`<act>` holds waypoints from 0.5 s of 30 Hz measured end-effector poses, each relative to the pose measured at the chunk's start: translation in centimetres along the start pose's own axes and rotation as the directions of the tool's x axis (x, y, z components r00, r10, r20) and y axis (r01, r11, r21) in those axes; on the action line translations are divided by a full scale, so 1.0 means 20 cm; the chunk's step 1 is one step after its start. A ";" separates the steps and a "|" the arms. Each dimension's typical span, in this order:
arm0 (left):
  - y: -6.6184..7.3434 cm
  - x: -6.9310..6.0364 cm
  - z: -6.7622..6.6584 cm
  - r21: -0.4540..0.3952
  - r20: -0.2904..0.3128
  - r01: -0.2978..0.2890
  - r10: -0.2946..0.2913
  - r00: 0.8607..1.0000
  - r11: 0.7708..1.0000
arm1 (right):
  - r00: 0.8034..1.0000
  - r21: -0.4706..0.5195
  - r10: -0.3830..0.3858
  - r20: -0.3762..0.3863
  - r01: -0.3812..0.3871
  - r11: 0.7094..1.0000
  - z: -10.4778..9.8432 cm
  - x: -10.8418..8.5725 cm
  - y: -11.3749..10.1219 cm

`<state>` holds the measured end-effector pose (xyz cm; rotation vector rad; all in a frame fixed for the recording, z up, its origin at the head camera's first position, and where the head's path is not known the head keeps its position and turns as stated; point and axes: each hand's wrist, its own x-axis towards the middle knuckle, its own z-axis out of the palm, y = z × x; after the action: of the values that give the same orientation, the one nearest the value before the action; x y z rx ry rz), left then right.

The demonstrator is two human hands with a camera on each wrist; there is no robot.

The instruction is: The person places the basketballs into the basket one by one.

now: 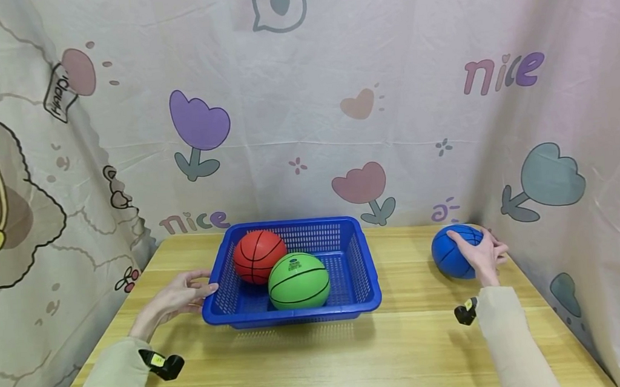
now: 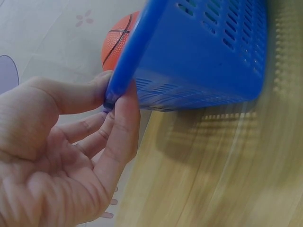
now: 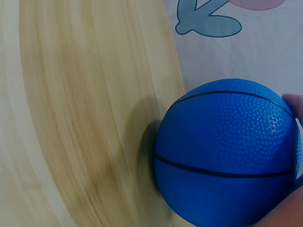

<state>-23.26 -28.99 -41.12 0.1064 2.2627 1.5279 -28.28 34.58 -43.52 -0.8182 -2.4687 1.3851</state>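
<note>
A blue plastic basket (image 1: 368, 274) holds a red ball (image 1: 259, 257) and a green ball (image 1: 299, 281) side by side. At its left rim, my left hand (image 1: 178, 298) pinches the edge between thumb and fingers; the left wrist view shows the hand (image 2: 71, 137) on the rim of the basket (image 2: 199, 61), with part of the red ball (image 2: 117, 41) behind. Far to the right, my right hand (image 1: 481, 254) grips a blue ball (image 1: 450, 256) from above and its right side. In the right wrist view the blue ball (image 3: 227, 146) is large, with fingers (image 3: 294, 105) at its edge.
The wooden table (image 1: 302, 370) extends around the basket and between it and the blue ball. A patterned cloth (image 1: 291, 98) hangs behind the table and along both sides.
</note>
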 end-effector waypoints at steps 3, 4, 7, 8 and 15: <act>0.00 0.00 0.00 0.006 0.000 -0.002 0.002 1.000 1.000 | 1.000 -0.020 0.013 0.012 -0.013 1.000 -0.01 0.01 0.01; 0.00 0.00 0.00 0.007 0.001 -0.002 0.002 1.000 1.000 | 1.000 -0.025 0.017 0.015 -0.016 1.000 -0.01 0.01 0.01; -0.01 0.00 0.00 0.011 0.000 -0.002 0.002 1.000 1.000 | 1.000 -0.032 0.015 0.022 -0.015 0.999 -0.01 0.01 0.01; -0.01 0.00 0.00 0.014 0.000 -0.002 0.002 1.000 1.000 | 1.000 -0.034 0.011 0.022 -0.011 0.999 -0.01 0.01 0.01; 0.00 0.00 0.00 0.014 -0.003 0.001 -0.001 1.000 1.000 | 1.000 -0.017 0.001 -0.001 -0.001 1.000 -0.01 0.00 0.01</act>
<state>-23.21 -29.06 -41.14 0.1066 2.2763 1.5125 -28.18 34.85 -43.56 -0.8233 -2.4836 1.3655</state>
